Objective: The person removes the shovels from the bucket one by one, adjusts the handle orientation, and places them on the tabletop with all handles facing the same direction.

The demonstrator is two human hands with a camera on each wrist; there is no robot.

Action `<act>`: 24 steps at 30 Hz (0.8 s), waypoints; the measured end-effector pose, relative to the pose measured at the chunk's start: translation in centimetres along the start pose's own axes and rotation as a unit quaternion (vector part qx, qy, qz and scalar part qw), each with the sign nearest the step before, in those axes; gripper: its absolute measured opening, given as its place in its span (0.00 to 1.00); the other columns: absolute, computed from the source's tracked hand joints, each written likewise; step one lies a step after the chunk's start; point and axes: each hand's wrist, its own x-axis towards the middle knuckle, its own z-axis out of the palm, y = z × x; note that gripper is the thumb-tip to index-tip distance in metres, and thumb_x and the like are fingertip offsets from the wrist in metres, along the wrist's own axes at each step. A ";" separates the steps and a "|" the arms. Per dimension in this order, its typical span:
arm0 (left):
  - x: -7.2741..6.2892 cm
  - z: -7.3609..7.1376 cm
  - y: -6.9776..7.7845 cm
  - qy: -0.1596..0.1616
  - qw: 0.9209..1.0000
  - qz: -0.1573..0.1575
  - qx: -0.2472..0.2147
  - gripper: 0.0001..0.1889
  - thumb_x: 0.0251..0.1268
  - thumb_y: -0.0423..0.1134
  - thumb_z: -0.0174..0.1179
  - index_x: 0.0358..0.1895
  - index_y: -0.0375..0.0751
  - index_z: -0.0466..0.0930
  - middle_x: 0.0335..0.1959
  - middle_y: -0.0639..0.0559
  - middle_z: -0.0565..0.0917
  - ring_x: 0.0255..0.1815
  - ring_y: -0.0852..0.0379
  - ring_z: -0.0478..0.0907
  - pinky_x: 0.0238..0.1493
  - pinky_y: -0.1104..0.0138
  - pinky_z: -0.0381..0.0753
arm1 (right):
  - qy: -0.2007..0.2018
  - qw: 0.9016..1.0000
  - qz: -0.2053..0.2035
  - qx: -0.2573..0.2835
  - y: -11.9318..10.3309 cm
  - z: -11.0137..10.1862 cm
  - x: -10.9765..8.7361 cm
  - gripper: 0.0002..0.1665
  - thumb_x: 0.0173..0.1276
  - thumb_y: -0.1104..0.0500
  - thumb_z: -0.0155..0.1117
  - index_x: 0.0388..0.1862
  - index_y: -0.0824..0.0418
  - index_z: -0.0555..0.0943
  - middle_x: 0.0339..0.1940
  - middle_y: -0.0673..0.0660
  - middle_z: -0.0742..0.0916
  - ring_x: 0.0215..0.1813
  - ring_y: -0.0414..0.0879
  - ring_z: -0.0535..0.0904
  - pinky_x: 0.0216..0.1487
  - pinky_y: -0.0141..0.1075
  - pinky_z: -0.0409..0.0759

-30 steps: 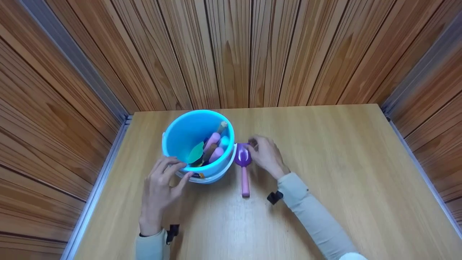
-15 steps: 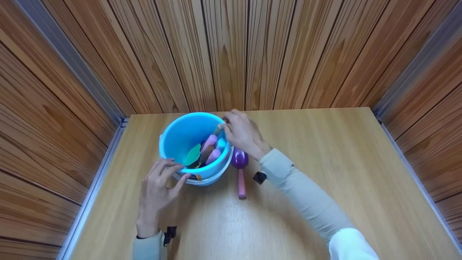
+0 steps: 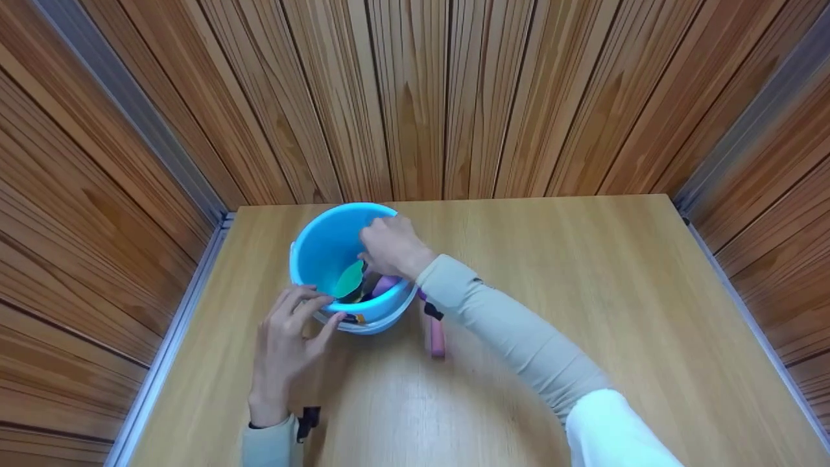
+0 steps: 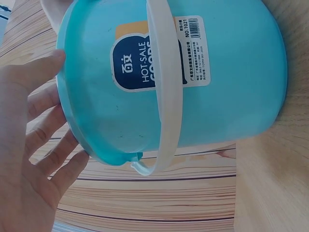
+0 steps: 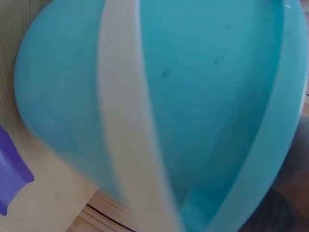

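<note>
A light blue bucket [image 3: 324, 224] stands at the back left of the table, with a white handle [image 4: 169, 96] down against its side. At its near rim my left hand [image 3: 285, 344] holds on, thumb outside and fingertips over the edge. My right hand [image 3: 392, 245] reaches over the right rim into the bucket, its fingertips hidden among the contents; what they touch I cannot tell. Still showing inside are a green leaf-shaped piece [image 3: 350, 280] and a pink-purple rounded end [image 3: 386, 285]. Beside the bucket lies a purple scoop with a pink handle [image 3: 438, 338], partly covered by the right wrist.
The wooden table [image 3: 570, 272] is bounded at the back by a wood-panelled wall [image 3: 421, 97]. Similar panels rise left and right, with grey metal edging [image 3: 175, 324] along the table's left side. A printed label [image 4: 159, 58] is on the bucket's outer wall.
My right hand has left the purple scoop, passed over the bucket's right rim and gone down inside. The left hand stays at the near rim.
</note>
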 end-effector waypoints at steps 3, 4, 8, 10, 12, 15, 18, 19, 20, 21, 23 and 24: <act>0.1 -0.1 0.0 0.002 1.000 0.004 0.000 0.18 0.58 0.42 0.82 0.51 0.45 0.92 0.48 0.52 0.89 0.54 0.54 0.85 0.53 0.50 0.91 | -0.049 0.999 0.001 -0.010 -0.7 -0.1 0.7 0.22 0.81 0.44 0.64 0.57 0.60 0.88 0.31 0.55 0.87 0.34 0.49 0.85 0.43 0.41 0.89; 0.1 -0.1 0.1 0.001 1.000 0.004 -0.002 0.18 0.58 0.43 0.82 0.51 0.45 0.92 0.48 0.52 0.89 0.54 0.53 0.85 0.53 0.50 0.91 | -0.065 0.998 0.004 -0.011 -0.9 -0.1 1.0 0.21 0.81 0.45 0.64 0.56 0.60 0.87 0.30 0.55 0.86 0.34 0.49 0.84 0.44 0.41 0.89; 0.1 -0.1 0.1 -0.004 1.000 0.002 -0.007 0.17 0.60 0.43 0.81 0.51 0.45 0.92 0.49 0.52 0.89 0.54 0.53 0.85 0.53 0.50 0.91 | -0.117 0.992 0.024 -0.034 -1.5 0.1 1.7 0.21 0.80 0.45 0.66 0.58 0.59 0.86 0.34 0.55 0.86 0.40 0.51 0.85 0.56 0.47 0.88; 0.1 0.0 0.1 -0.005 1.000 -0.002 -0.006 0.18 0.60 0.44 0.81 0.52 0.46 0.92 0.49 0.53 0.89 0.55 0.55 0.85 0.54 0.51 0.91 | -0.137 0.989 0.037 -0.050 -1.8 0.3 2.0 0.22 0.79 0.45 0.66 0.60 0.59 0.85 0.38 0.56 0.87 0.44 0.53 0.86 0.65 0.54 0.85; 0.0 0.0 0.1 -0.004 1.000 -0.005 -0.004 0.18 0.60 0.44 0.81 0.52 0.47 0.92 0.49 0.54 0.89 0.55 0.56 0.84 0.54 0.52 0.91 | -0.152 0.985 0.046 -0.065 -2.2 0.5 2.3 0.23 0.79 0.44 0.66 0.61 0.58 0.85 0.40 0.56 0.88 0.46 0.54 0.86 0.69 0.58 0.82; 0.0 0.0 0.1 -0.001 1.000 -0.007 0.001 0.18 0.60 0.45 0.81 0.52 0.48 0.92 0.49 0.55 0.89 0.56 0.58 0.84 0.55 0.54 0.91 | -0.166 0.981 0.053 -0.083 -2.8 1.1 2.7 0.22 0.79 0.43 0.65 0.59 0.57 0.85 0.39 0.55 0.87 0.44 0.53 0.85 0.66 0.52 0.85; 0.1 0.1 0.1 -0.001 1.000 -0.004 0.002 0.18 0.61 0.45 0.80 0.53 0.48 0.92 0.50 0.55 0.89 0.57 0.60 0.84 0.56 0.55 0.90 | -0.165 0.980 0.057 -0.099 -3.2 1.7 2.9 0.21 0.80 0.42 0.63 0.58 0.56 0.85 0.37 0.53 0.86 0.40 0.50 0.84 0.57 0.44 0.87; 0.1 0.1 0.2 -0.002 1.000 -0.003 0.003 0.17 0.61 0.45 0.80 0.53 0.48 0.92 0.50 0.55 0.89 0.57 0.59 0.84 0.56 0.55 0.90 | -0.162 0.980 0.060 -0.101 -3.3 1.9 2.9 0.21 0.80 0.42 0.63 0.58 0.55 0.85 0.36 0.53 0.86 0.39 0.49 0.84 0.55 0.42 0.88; 0.1 0.1 0.2 -0.003 1.000 -0.002 0.002 0.17 0.62 0.45 0.80 0.53 0.48 0.92 0.50 0.55 0.89 0.57 0.59 0.84 0.56 0.55 0.90 | -0.158 0.980 0.062 -0.103 -3.4 2.1 3.0 0.22 0.80 0.42 0.62 0.58 0.55 0.86 0.36 0.53 0.86 0.38 0.49 0.84 0.53 0.41 0.88; 0.1 0.1 0.2 -0.003 1.000 0.000 0.000 0.17 0.62 0.45 0.80 0.53 0.48 0.91 0.50 0.54 0.89 0.56 0.58 0.84 0.55 0.55 0.91 | -0.153 0.981 0.065 -0.105 -3.5 2.2 3.0 0.22 0.80 0.42 0.62 0.59 0.55 0.86 0.35 0.52 0.86 0.37 0.49 0.83 0.52 0.40 0.88; 0.1 0.1 0.1 -0.002 1.000 0.003 -0.002 0.17 0.61 0.44 0.80 0.52 0.48 0.91 0.50 0.54 0.89 0.55 0.57 0.84 0.54 0.53 0.91 | -0.146 0.981 0.070 -0.105 -3.7 2.4 3.1 0.23 0.79 0.41 0.62 0.59 0.54 0.86 0.35 0.52 0.86 0.37 0.49 0.83 0.51 0.40 0.88; 0.1 0.0 0.1 -0.002 1.000 0.004 0.000 0.17 0.61 0.44 0.81 0.52 0.47 0.91 0.49 0.53 0.89 0.55 0.56 0.84 0.54 0.54 0.91 | -0.140 0.982 0.072 -0.105 -3.8 2.5 3.2 0.23 0.79 0.40 0.62 0.59 0.54 0.86 0.35 0.52 0.87 0.37 0.49 0.84 0.51 0.40 0.88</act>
